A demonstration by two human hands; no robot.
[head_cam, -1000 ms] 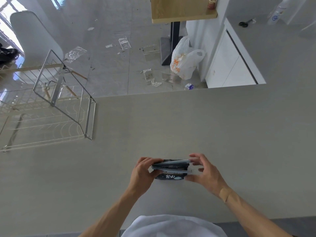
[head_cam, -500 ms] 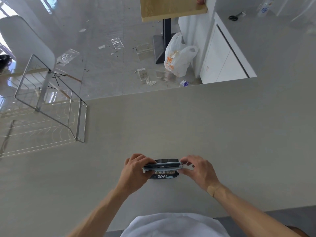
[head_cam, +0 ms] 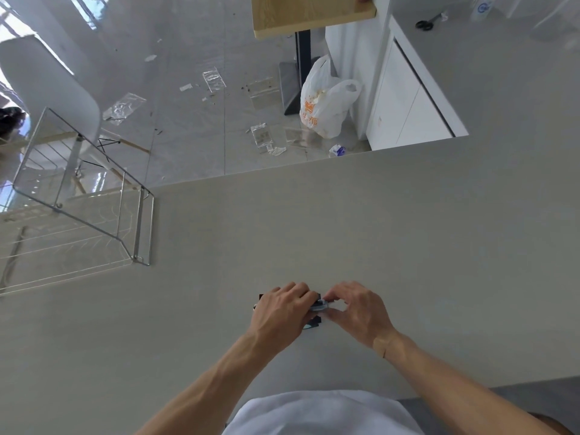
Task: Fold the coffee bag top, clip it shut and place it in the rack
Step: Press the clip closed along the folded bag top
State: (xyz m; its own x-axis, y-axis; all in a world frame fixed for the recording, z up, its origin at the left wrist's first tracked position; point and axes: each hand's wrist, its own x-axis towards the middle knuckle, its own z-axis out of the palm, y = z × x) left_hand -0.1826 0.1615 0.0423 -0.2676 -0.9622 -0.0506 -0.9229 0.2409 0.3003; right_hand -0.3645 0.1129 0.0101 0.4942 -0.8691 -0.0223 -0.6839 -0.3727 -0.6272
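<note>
A small dark coffee bag point(head_cam: 314, 322) stands on the pale table point(head_cam: 345, 230) near its front edge, mostly hidden under my hands. My left hand point(head_cam: 281, 312) lies over the bag's top and left side, fingers closed on it. My right hand point(head_cam: 356, 309) pinches the right end of a grey-blue clip point(head_cam: 320, 304) that runs along the folded bag top. The wire rack point(head_cam: 138, 227) stands at the table's far left, well away from the bag.
The table's far edge runs across the middle of the view, with the floor beyond it. A white chair point(head_cam: 47, 86), a white plastic bag point(head_cam: 326, 105) and a white cabinet point(head_cam: 408, 105) are behind. Scissors point(head_cam: 424, 24) lie on a counter at top right.
My left hand has slid right over the bag top, covering most of the bag and clip. My two hands have come closer together. The view has shifted slightly.
</note>
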